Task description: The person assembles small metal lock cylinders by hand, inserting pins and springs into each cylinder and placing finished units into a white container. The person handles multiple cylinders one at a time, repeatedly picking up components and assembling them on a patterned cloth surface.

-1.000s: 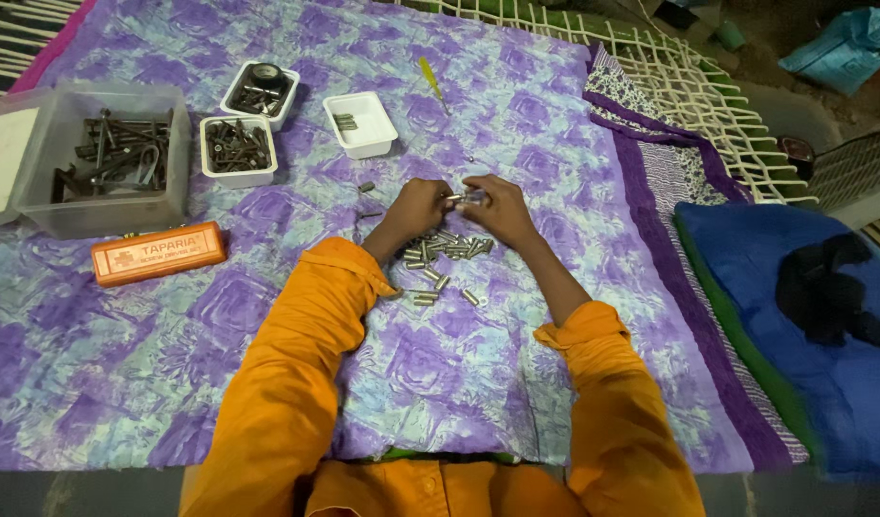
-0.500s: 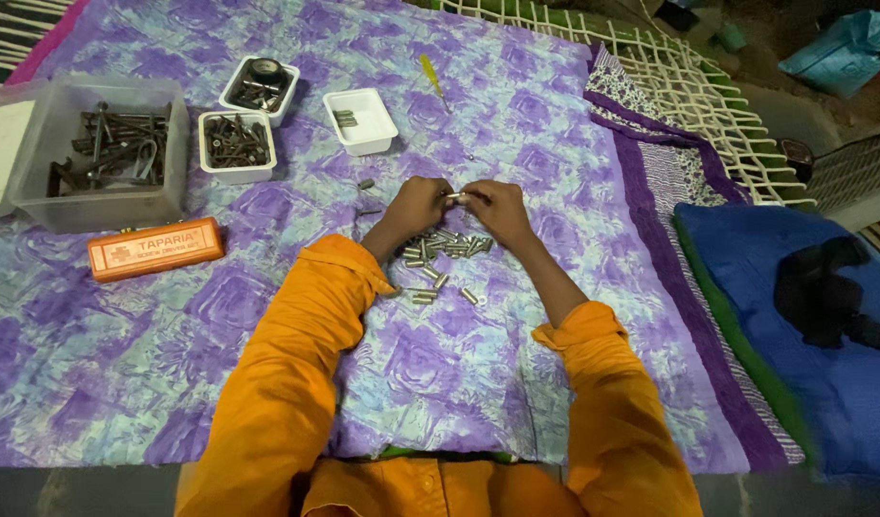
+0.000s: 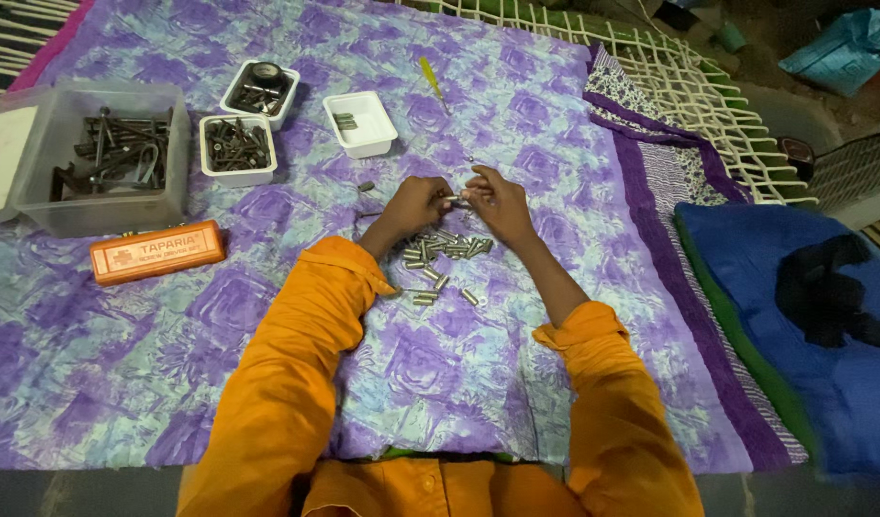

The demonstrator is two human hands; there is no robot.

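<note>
Pinching small metal sleeve [image 3: 456, 199], long axis sideways, between left hand [image 3: 416, 205], right hand [image 3: 497, 204]; both grips closed.

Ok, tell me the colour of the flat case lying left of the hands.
Orange: the flat case shows best in the head view, lying on the purple patterned cloth.

Two hands: left hand [image 3: 416, 204], right hand [image 3: 497, 203], pinching one small metal piece [image 3: 456, 198] between them. Three white trays: one [image 3: 257, 91] and another [image 3: 235, 148] with dark screws, a third [image 3: 361, 123] with a few metal bits. One clear plastic box [image 3: 100, 158] of long bolts near the bedspread's left edge. One orange case [image 3: 156, 252]. One yellow screwdriver [image 3: 430, 78]. One pile of silver sleeves [image 3: 442, 251], too many and too small to count.
</note>
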